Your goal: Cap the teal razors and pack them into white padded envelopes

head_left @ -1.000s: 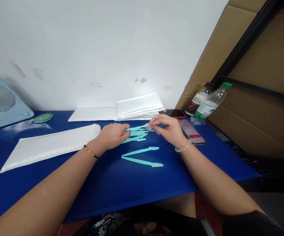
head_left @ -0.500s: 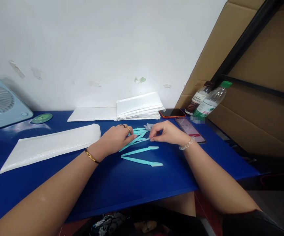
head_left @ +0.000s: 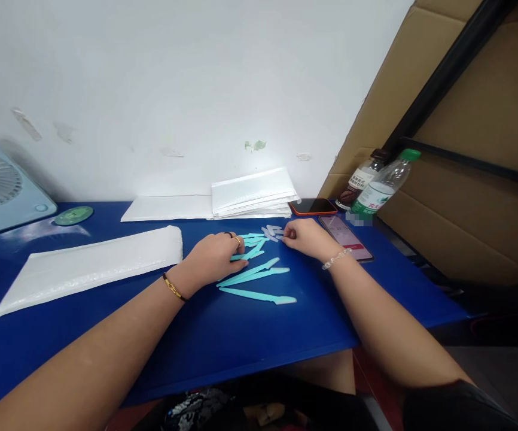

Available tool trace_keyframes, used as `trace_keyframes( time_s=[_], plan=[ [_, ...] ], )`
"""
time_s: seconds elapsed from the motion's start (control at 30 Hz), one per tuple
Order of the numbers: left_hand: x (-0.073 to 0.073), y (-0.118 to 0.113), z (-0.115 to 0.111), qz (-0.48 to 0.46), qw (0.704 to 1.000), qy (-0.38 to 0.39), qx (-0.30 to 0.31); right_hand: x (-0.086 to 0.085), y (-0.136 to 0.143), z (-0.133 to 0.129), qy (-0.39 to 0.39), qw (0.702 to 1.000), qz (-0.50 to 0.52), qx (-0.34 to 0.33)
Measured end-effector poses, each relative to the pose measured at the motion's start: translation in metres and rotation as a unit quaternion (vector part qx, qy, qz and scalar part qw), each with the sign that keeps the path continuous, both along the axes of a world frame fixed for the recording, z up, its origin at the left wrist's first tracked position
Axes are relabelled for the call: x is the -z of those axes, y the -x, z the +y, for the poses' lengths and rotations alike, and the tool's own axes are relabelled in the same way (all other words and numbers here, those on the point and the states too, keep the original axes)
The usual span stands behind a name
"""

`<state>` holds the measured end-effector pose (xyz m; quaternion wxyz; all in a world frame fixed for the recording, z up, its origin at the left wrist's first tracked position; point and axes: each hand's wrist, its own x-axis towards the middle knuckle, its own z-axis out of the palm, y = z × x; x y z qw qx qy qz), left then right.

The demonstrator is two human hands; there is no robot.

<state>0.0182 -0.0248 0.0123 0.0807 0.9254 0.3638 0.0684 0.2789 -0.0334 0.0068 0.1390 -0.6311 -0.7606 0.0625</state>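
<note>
My left hand (head_left: 216, 257) is closed over a group of turquoise eyebrow razors (head_left: 254, 239). Its thumb and fingers pinch the handle end of one razor (head_left: 254, 254); part of that handle is hidden. My right hand (head_left: 304, 235) has thumb and forefinger pressed together on a small clear blade cap (head_left: 280, 238), at the edge of several loose clear caps (head_left: 271, 229). Nearer me, a few turquoise razors with pale blades, among them one lone razor (head_left: 259, 295), lie fanned out with their handle ends close together.
A white padded mailer (head_left: 97, 263) lies on the blue table (head_left: 223, 347) at left. More mailers (head_left: 254, 191) are stacked against the wall. A fan (head_left: 8, 185) and a green disc (head_left: 74, 215) stand left; two phones (head_left: 313, 207) and two bottles (head_left: 378, 191) are at right.
My right hand has moved up and away from the razors to the clear caps. One razor now lies beside the fanned ones. My left hand has gone to another razor.
</note>
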Motion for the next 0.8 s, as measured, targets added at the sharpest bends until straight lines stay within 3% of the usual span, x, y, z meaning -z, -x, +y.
trace_keyframes(
  time_s=[0.2, 0.33, 0.47, 0.8],
  plan=[
    [0.0, -0.001, -0.002, 0.01, 1.0, -0.005, 0.0, 0.002, 0.005, 0.0, -0.012, 0.999, -0.053, 0.001],
    [-0.003, 0.0, -0.001, 0.012, 1.0, -0.009, -0.007, -0.003, 0.004, -0.003, -0.016, 0.997, 0.057, -0.045],
    [-0.003, 0.002, 0.004, -0.008, 1.0, -0.008, -0.008, -0.007, 0.003, -0.007, 0.008, 0.972, 0.205, -0.115],
    [-0.006, 0.004, 0.007, -0.039, 0.999, 0.01, -0.015, -0.009, 0.008, -0.01, 0.045, 0.962, 0.224, -0.151]
  ],
)
